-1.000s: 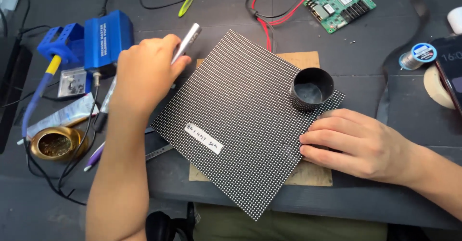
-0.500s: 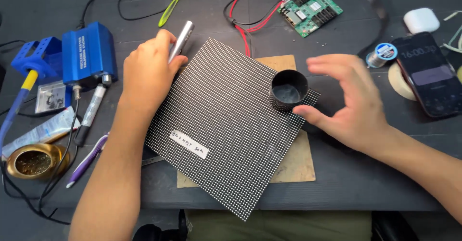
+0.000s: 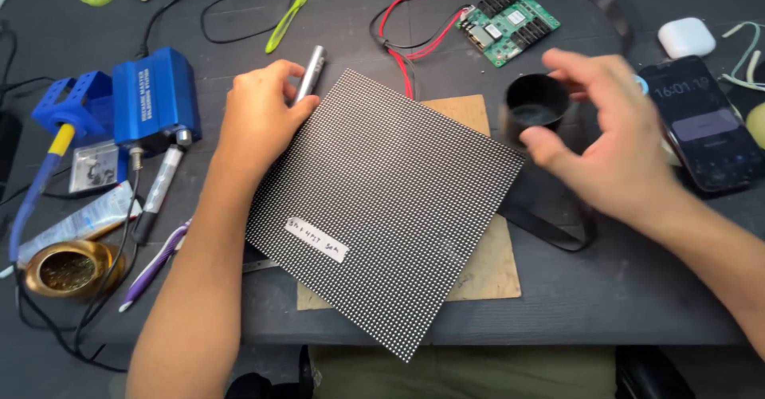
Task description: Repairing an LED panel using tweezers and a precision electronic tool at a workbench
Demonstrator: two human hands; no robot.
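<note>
A black dotted LED panel [image 3: 382, 208] with a small white label [image 3: 317, 239] lies tilted on a thin wooden board [image 3: 486, 271]. My left hand [image 3: 259, 120] rests at the panel's upper left corner and holds a slim silver pen-like tool [image 3: 311, 68]. My right hand [image 3: 621, 152] grips a small black round cup [image 3: 535, 106] between thumb and fingers, just off the panel's right corner. The right hand is blurred.
A blue soldering station [image 3: 155, 96] and a brass tip cleaner [image 3: 64, 267] stand at the left, with a purple pen [image 3: 151, 263] near them. A green circuit board [image 3: 510, 24] with red wires lies at the back. A phone [image 3: 701, 124] and a white earbud case [image 3: 685, 36] are at the right.
My right hand rose from the panel's right edge, took hold of the black cup, and moved it off the panel to the right. My left hand stayed put with the silver tool.
</note>
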